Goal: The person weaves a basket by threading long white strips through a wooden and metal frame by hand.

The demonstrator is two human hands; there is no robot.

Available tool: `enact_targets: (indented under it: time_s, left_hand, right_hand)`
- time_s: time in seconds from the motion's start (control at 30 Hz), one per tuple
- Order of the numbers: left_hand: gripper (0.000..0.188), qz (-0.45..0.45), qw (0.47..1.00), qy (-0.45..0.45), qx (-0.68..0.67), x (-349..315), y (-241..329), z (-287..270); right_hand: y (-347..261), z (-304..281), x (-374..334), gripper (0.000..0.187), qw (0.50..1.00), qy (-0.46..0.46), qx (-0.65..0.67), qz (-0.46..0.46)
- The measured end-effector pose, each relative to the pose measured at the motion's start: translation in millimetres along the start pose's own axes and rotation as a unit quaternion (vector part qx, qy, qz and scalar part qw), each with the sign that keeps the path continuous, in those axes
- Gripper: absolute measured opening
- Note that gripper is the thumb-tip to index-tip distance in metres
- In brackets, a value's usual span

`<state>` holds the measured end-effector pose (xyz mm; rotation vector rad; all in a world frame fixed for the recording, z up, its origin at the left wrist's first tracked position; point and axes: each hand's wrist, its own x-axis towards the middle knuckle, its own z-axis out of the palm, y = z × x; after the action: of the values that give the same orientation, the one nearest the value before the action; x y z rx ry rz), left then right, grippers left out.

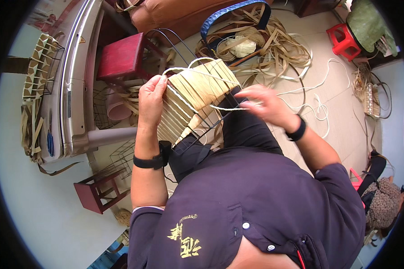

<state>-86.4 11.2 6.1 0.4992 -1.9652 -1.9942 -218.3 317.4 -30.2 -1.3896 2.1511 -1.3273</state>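
Hold white twisted cord pinched in left hand, ten o'clock; draw evenly, cord gripped in right hand, two o'clock.

Partly covered basket with white cord
Tan strips wrap its black wire frame, tilted over the lap; the cord loops across.

Dark purple buttoned cloth shirt: yellow chest print, small curved Latin script beside larger Chinese characters. Grey metal frame: small yellow triangular sign.
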Motion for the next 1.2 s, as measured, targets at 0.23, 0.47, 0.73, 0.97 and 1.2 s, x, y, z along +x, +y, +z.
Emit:
enact_targets:
  time_s: [0.23,0.47,0.73,0.97,1.2]
  left_hand:
    - [0.025,0.018,1.000,-0.007,0.011,-7,3,-1]
    - [0.026,0.032,0.999,-0.012,0.005,2,-10,2]
    - [0.026,0.030,0.999,0.010,0.036,-2,-3,9]
    - [0.024,0.008,0.999,-0.003,0.034,0,1,-2]
    - [0.024,0.008,1.000,0.010,0.012,-13,-2,-2]
  right_hand:
    - [7,-1,1,0.010,0.986,0.060,0.125,-0.088]
    - [213,-343,-410,0.027,0.780,0.383,-0.232,0.437]
    - [231,-261,-336,0.045,0.796,0.273,-0.478,0.253]
    - [-14,28,13,0.018,0.998,0.013,0.012,-0.054]
    - [58,-34,-43,0.016,0.980,0.150,0.080,0.099]
